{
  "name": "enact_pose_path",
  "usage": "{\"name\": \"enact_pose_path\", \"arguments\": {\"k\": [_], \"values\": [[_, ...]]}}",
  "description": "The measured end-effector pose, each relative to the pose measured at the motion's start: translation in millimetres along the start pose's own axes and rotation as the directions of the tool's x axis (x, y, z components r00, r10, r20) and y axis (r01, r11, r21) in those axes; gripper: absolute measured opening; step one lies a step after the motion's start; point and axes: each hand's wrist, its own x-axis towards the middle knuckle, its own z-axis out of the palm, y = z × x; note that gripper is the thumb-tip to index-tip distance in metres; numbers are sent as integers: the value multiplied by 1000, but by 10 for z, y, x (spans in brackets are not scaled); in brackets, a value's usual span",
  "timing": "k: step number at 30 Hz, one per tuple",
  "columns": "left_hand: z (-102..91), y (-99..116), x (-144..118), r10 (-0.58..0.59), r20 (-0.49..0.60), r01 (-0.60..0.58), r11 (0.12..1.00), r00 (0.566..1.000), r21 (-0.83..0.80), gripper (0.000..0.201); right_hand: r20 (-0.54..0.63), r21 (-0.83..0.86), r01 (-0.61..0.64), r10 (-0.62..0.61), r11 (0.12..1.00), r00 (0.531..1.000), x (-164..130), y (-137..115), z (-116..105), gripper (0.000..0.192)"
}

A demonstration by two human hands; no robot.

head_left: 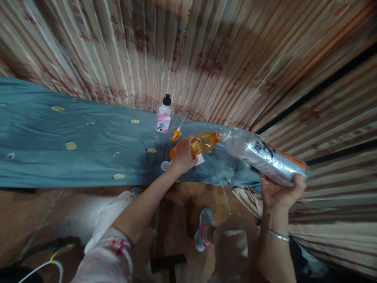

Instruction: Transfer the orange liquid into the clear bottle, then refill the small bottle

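My left hand (183, 156) is wrapped round an orange see-through bottle (203, 144), which lies tilted with its neck to the right. In my right hand (281, 190) is a large clear plastic bottle (265, 157) with a silver and orange label, gripped near its base. The two bottle mouths meet or nearly meet; I cannot tell whether they touch. Just behind my left hand lies an orange pump top (176, 135) with a thin tube. A small white round cap or dish (165, 165) sits at my left wrist.
A clear bottle with a black cap and pink label (164, 116) stands at the back of the teal patterned cloth (97, 149). Pleated curtains (176, 51) hang behind and to the right. A white piece (200, 159) lies beneath the orange bottle. Dark bars (324, 70) cross the right side.
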Motion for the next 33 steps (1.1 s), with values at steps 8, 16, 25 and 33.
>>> {"name": "enact_pose_path", "arguments": {"k": [8,16,25,33], "values": [[5,-25,1,11,-29,-10,1000,1000,6,75,30,-1,-15,15,1000,999,-19,5,37,50],[11,-48,8,15,-20,-15,1000,1000,8,72,12,-19,-22,22,1000,1000,14,19,-1,54],[14,-10,-10,-38,-25,38,999,999,5,77,32,1,-37,37,999,999,50,51,-32,50],[37,-27,-52,-35,-46,35,999,998,-3,75,-17,15,-60,60,998,998,96,76,-49,54]]}}
